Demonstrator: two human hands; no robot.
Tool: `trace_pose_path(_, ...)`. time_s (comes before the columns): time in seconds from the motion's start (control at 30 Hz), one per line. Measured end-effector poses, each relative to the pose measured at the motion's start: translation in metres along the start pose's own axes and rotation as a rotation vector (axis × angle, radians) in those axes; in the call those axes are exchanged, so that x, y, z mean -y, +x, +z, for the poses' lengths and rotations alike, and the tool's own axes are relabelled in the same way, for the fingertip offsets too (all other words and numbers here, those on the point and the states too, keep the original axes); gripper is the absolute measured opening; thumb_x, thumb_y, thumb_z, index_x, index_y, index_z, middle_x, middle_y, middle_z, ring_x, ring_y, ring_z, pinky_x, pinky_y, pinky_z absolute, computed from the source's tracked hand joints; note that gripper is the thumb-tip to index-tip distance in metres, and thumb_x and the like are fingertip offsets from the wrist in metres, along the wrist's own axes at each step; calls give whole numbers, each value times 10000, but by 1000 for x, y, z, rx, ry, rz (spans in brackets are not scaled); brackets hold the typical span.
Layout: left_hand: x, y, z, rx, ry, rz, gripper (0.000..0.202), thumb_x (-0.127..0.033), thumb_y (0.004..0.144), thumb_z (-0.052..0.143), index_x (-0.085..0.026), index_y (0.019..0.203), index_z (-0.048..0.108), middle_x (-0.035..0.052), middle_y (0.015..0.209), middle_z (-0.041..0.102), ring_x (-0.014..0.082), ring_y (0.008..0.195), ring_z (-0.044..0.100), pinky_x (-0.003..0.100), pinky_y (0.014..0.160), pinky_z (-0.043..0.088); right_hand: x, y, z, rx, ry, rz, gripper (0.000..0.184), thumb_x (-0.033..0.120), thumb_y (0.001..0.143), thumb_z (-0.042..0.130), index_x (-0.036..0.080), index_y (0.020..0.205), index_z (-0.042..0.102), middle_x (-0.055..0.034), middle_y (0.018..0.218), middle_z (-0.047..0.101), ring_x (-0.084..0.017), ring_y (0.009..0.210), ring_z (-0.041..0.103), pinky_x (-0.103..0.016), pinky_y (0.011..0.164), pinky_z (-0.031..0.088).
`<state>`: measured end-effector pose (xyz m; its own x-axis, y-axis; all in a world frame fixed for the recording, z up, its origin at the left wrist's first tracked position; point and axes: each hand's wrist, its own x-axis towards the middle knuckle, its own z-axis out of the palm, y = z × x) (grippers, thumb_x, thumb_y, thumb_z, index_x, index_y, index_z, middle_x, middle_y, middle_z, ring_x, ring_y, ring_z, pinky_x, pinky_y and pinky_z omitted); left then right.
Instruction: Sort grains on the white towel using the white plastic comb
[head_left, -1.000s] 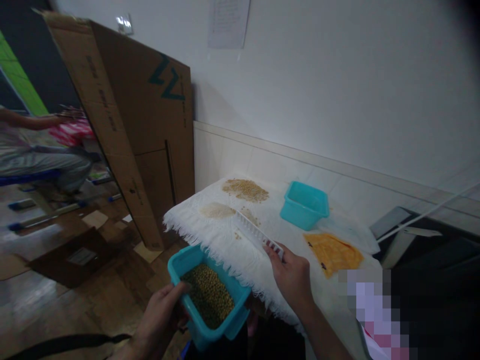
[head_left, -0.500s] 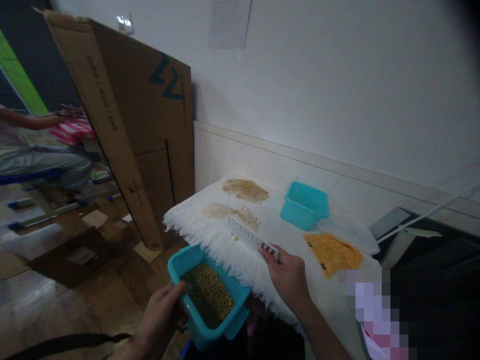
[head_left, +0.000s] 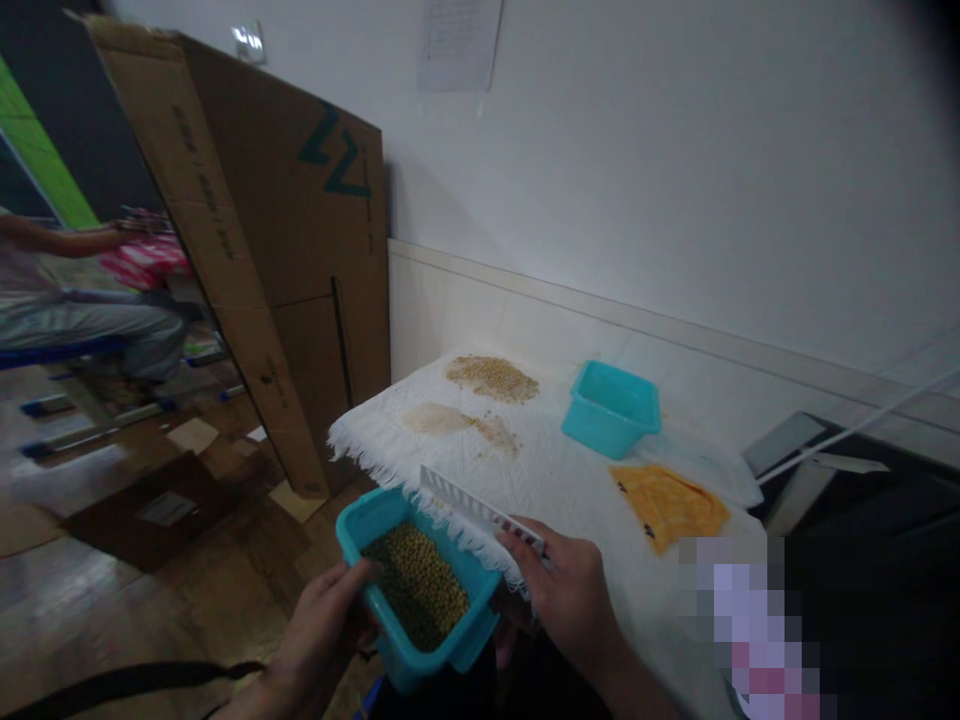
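Observation:
My left hand (head_left: 334, 605) grips the near left rim of a teal plastic basket (head_left: 401, 672), held just below the table edge. Yellow beans (head_left: 431, 575) and darker green ones lie inside it. In my right hand (head_left: 566, 585) is a white slotted plastic strip (head_left: 469, 505), its long side over the fringed edge of the white cloth (head_left: 420, 380) and above the basket's far rim. On the cloth lie a pile of yellow beans (head_left: 491, 378) and a pale heap of fine grains (head_left: 433, 418) with scattered beans beside it.
A second teal basket (head_left: 611, 410) stands on the cloth near the wall. To its right are an orange cloth bag (head_left: 667, 503) and a clear plastic sheet. A tall cardboard box (head_left: 300, 250) rises at left, with a seated person (head_left: 67, 300) beyond it.
My right hand has drawn the white strip toward me, from beside the scattered beans to the cloth's fringed edge over the basket. My left hand and the basket stay nearly in place.

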<state>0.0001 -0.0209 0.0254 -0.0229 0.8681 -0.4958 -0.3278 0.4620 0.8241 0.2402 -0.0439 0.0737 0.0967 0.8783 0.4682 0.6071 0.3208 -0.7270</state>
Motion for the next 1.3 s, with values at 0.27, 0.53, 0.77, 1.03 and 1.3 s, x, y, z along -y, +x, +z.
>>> trace_pose_path(0.27, 3, 1, -3, 35, -35, 1, 396, -424, 509, 893, -193, 499, 572, -44, 414, 487, 90, 384, 428, 233, 399, 349, -20, 20, -2, -216, -218, 11, 463, 525, 994, 546, 165, 962, 836, -100, 769, 819, -238, 638, 786, -253, 591, 574)
trace_pose_path(0.53, 5, 2, -2, -1, -22, -1, 405, -446, 490, 884, -200, 506, 562, -46, 407, 493, 84, 369, 418, 226, 388, 338, -37, 32, 0, -216, -393, -12, 583, 562, 1049, 423, 152, 985, 833, -128, 755, 809, -243, 622, 779, -262, 569, 514)
trace_pose_path(0.77, 2, -1, -3, 19, -14, -10, 370, -425, 537, 870, -191, 536, 584, -42, 428, 508, 95, 391, 443, 234, 408, 355, -35, 32, -1, -200, -346, 5, 544, 556, 1039, 455, 164, 983, 829, -114, 719, 799, -235, 626, 773, -252, 567, 508)
trace_pose_path(1.03, 4, 3, -3, 23, -2, -6, 391, -457, 533, 857, -201, 500, 562, -43, 395, 484, 85, 353, 414, 221, 381, 327, -31, 29, 4, -166, -322, -26, 449, 468, 1030, 491, 175, 983, 828, -107, 780, 817, -241, 662, 791, -254, 596, 544)
trace_pose_path(1.3, 5, 4, -9, 23, 4, 3, 384, -463, 544, 870, -186, 517, 606, -15, 446, 535, 98, 407, 450, 237, 427, 362, -16, 15, 3, -73, -173, -3, 311, 380, 989, 568, 208, 997, 828, -62, 851, 835, -225, 713, 804, -235, 624, 586)
